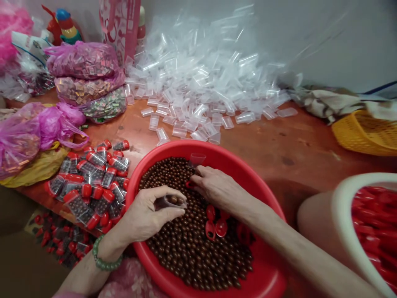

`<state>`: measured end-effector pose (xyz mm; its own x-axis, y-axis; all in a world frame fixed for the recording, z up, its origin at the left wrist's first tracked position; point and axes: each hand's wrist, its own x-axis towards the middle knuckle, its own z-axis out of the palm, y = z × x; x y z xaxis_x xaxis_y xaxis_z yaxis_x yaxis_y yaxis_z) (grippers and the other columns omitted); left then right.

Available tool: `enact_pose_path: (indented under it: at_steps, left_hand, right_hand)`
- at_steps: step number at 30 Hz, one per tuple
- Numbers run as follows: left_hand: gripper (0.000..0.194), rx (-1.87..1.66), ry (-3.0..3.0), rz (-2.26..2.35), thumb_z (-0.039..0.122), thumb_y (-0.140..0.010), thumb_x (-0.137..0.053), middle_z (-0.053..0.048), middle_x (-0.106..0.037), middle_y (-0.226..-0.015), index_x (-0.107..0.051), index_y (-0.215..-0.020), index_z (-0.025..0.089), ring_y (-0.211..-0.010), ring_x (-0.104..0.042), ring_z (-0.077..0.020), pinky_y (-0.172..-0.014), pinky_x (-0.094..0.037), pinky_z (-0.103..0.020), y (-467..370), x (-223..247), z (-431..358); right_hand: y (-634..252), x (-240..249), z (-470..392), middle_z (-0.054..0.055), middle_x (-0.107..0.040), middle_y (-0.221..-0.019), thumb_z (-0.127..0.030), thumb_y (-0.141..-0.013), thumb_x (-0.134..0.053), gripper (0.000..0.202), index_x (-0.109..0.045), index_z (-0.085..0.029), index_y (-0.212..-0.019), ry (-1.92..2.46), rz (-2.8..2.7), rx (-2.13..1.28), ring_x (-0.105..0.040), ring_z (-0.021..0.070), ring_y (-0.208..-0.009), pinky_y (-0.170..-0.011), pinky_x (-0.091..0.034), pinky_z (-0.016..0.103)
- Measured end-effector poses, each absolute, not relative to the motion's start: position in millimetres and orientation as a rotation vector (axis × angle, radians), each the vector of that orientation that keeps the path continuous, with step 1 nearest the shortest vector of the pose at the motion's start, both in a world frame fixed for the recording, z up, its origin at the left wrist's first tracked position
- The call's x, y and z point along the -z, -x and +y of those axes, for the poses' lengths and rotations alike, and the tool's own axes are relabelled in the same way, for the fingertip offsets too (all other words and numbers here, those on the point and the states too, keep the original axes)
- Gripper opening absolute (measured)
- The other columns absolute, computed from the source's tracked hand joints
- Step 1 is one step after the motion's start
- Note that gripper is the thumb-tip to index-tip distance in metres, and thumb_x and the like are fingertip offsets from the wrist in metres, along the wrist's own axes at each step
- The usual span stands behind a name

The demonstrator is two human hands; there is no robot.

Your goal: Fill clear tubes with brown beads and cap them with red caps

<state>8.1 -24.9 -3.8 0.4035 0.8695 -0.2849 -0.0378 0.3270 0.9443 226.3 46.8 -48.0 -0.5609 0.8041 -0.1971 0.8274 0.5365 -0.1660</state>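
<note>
A brown worktop (273,140) is backed by a grey wall (325,41). With the red basin (198,143) taken as the dial's centre, a heap of clear containers (198,95) is spread at 12 o'clock, a yellow basket (366,132) is set at 2, and a pale bucket (341,207) of red pieces at 3. Pink bags (83,60) are stacked between 10 and 11; filled, red-capped containers (99,178) are piled between 9 and 10.

The left hand (149,213) is reached in from 8 o'clock, its grip closed around a clear container of brown balls, the mouth turned toward 3. The right hand (214,186) is reached in from 4, fingers bent over the brown balls (192,256) in the basin; a red piece is seen at its fingertips, but whether it is gripped cannot be told.

Loose red caps (221,227) are crowded beneath the right wrist. Bare wood is left between basin and basket; the worktop's near edge is bordered by the pile toward 9.
</note>
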Motion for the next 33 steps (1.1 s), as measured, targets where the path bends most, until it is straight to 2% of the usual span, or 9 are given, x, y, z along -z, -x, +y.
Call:
enact_pose_path:
  at_steps: [4,6,9,13,19,22,25,28,33]
  left_hand:
    - [0.017,-0.731,-1.033,0.929,0.021,-0.078,-0.068,-0.003,-0.068,-0.088,-0.069,-0.094,0.015,-0.081,-0.060,-0.0125,-0.077,-0.045,-0.025,-10.3,4.1,-30.2]
    - [0.016,-0.738,-1.019,0.923,0.022,-0.079,-0.068,-0.002,-0.067,-0.086,-0.068,-0.093,0.015,-0.079,-0.059,-0.0115,-0.076,-0.045,-0.025,-11.6,2.4,-33.3]
    - [0.015,-0.722,-1.012,0.897,0.024,-0.080,-0.068,-0.002,-0.066,-0.084,-0.067,-0.092,0.015,-0.077,-0.059,-0.0116,-0.074,-0.045,-0.025,-14.2,-1.1,-37.3]
    - [0.012,-0.779,-1.030,0.937,0.021,-0.079,-0.068,-0.002,-0.064,-0.084,-0.065,-0.088,0.014,-0.076,-0.057,-0.0102,-0.075,-0.044,-0.024,-18.1,-1.7,-39.2]
    - [0.023,-0.877,-0.860,0.932,0.026,-0.077,-0.070,-0.004,-0.064,-0.090,-0.060,-0.093,0.014,-0.083,-0.066,-0.0154,-0.074,-0.050,-0.026,-23.3,4.7,-41.4]
    - [0.028,-0.937,-0.700,0.902,0.030,-0.075,-0.073,-0.003,-0.065,-0.082,-0.056,-0.090,0.014,-0.081,-0.069,-0.0171,-0.072,-0.053,-0.027,-26.4,8.7,-43.7]
    - [0.029,-0.995,-0.634,0.894,0.031,-0.075,-0.074,-0.004,-0.067,-0.081,-0.055,-0.089,0.014,-0.078,-0.069,-0.0164,-0.073,-0.054,-0.028,-27.1,11.0,-44.2]
    - [0.024,-0.993,-0.702,0.963,0.029,-0.076,-0.072,-0.002,-0.065,-0.080,-0.058,-0.088,0.013,-0.072,-0.064,-0.0123,-0.073,-0.053,-0.027,-24.9,9.7,-42.8]
    - [0.012,-0.918,-0.945,1.082,0.022,-0.077,-0.068,0.002,-0.059,-0.073,-0.063,-0.084,0.013,-0.069,-0.053,-0.0090,-0.068,-0.043,-0.021,-22.1,5.8,-40.7]
  right_hand:
    - [-231.4,34.8,34.7,0.008,-0.067,-0.091,-0.027,-0.092,-0.051,0.016,-0.064,-0.018,-0.092,-1.491,2.792,0.562,-0.063,0.0181,-0.080,-0.073,-0.050,0.029]
    - [-231.5,25.8,24.1,0.005,-0.069,-0.090,-0.038,-0.093,-0.051,0.023,-0.064,-0.020,-0.100,-1.643,2.856,0.942,-0.065,0.0177,-0.081,-0.071,-0.053,0.028]
    - [-226.5,13.3,7.4,0.003,-0.072,-0.087,-0.050,-0.084,-0.062,0.030,-0.067,-0.022,-0.096,-1.931,2.727,1.747,-0.067,0.0188,-0.082,-0.072,-0.055,0.029]
    - [-217.3,1.4,-9.2,0.002,-0.073,-0.080,-0.044,-0.074,-0.075,0.032,-0.066,-0.023,-0.097,-2.211,2.379,2.374,-0.068,0.0150,-0.067,-0.062,-0.055,0.025]
    - [-207.5,-3.0,-21.3,0.001,-0.075,-0.083,-0.037,-0.072,-0.079,0.028,-0.059,-0.025,-0.088,-2.315,2.103,2.783,-0.068,0.0133,-0.057,-0.059,-0.058,0.026]
    - [-206.1,2.3,-25.7,0.001,-0.075,-0.082,-0.037,-0.072,-0.079,0.027,-0.061,-0.025,-0.089,-2.318,2.132,2.751,-0.070,0.0140,-0.060,-0.061,-0.059,0.025]
    - [-210.0,6.7,-30.3,0.001,-0.075,-0.081,-0.033,-0.069,-0.080,0.024,-0.066,-0.023,-0.087,-2.383,2.346,2.404,-0.070,0.0141,-0.064,-0.060,-0.057,0.022]
    - [-216.4,7.1,-34.1,0.001,-0.074,-0.079,-0.034,-0.071,-0.079,0.020,-0.069,-0.023,-0.085,-2.168,2.630,2.033,-0.070,0.0156,-0.070,-0.064,-0.057,0.023]
    - [-216.5,3.0,-34.6,0.002,-0.075,-0.088,-0.030,-0.084,-0.066,0.033,-0.063,-0.023,-0.116,-1.761,2.815,1.543,-0.070,0.0155,-0.073,-0.067,-0.056,0.024]
